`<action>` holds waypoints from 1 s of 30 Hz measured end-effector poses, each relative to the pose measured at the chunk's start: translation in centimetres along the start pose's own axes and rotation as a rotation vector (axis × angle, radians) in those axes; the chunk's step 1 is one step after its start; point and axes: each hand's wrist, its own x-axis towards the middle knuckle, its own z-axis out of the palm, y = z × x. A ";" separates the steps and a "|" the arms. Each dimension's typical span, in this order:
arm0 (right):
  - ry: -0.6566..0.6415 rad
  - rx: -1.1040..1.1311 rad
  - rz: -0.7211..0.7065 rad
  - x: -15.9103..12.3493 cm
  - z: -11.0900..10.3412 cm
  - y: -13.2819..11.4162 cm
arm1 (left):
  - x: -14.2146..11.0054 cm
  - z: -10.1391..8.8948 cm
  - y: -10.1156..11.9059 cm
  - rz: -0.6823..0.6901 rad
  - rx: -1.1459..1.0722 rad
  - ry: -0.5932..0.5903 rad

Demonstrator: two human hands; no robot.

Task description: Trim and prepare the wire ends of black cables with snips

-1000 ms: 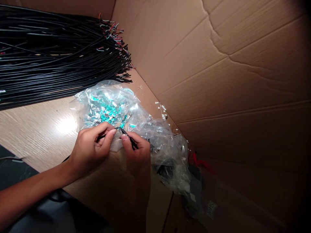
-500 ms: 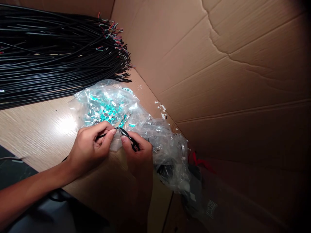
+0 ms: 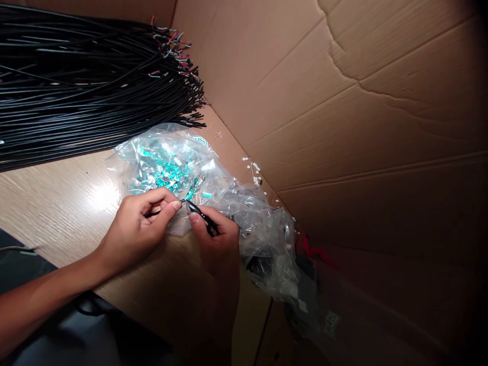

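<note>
Pale wood-grain tabletop underneath, strong glare at left, deep shade at right. Nearest: both forearms reach in from below, hands almost meeting at the near edge of some plastic.

Left hand: thumb and forefinger pinch a thin black cable close to its end, other fingers curled. Holding so near the end presumably stops the short tip from bending away. Right hand: wrapped round small black snips, thumb on the near side, points aimed at the cable's end. That slant likely brings the points in beside the pinch without the hands crowding each other. Whether blades touch cable, cannot tell.

Cable: slim, dark, mostly covered by fingers; a short stretch shows in the hollow of the palm, its end lies between the two hands. Too small to tell whether the tip is bare.

Just beyond the fingers: crumpled clear bag with shiny teal and silver scraps, perhaps set this close to gather bits. More clear plastic to the right, something dark within.

Farther, upper left: thick bundle of black cables, ends facing one way, some showing coloured wires; lined up probably for easy picking. Behind: creased cardboard wall, white flecks along its foot.
</note>
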 end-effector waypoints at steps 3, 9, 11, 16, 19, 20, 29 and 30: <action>0.000 -0.008 -0.004 -0.1 0.0 -0.1 | 0.2 -0.3 0.4 -0.004 -0.028 -0.038; 0.004 -0.018 -0.011 -0.1 0.1 -0.3 | 0.4 -0.5 0.9 0.007 -0.041 -0.067; 0.000 -0.022 -0.006 -0.1 0.1 -0.3 | 0.5 -0.5 0.9 0.006 -0.042 -0.070; -0.012 -0.012 -0.012 -0.2 -0.1 -0.4 | 0.5 -0.3 0.7 -0.001 -0.055 -0.071; -0.012 -0.016 -0.004 -0.2 -0.1 -0.4 | 0.4 -0.3 0.6 -0.014 -0.051 -0.071; -0.015 -0.022 -0.003 -0.1 -0.1 -0.4 | 0.3 -0.3 0.6 -0.023 -0.047 -0.076; -0.035 -0.063 -0.003 0.4 0.7 0.1 | 0.1 0.1 -1.4 0.015 0.157 -0.021; -0.030 -0.059 0.001 0.5 0.7 0.2 | 0.1 0.1 -1.6 0.027 0.180 -0.019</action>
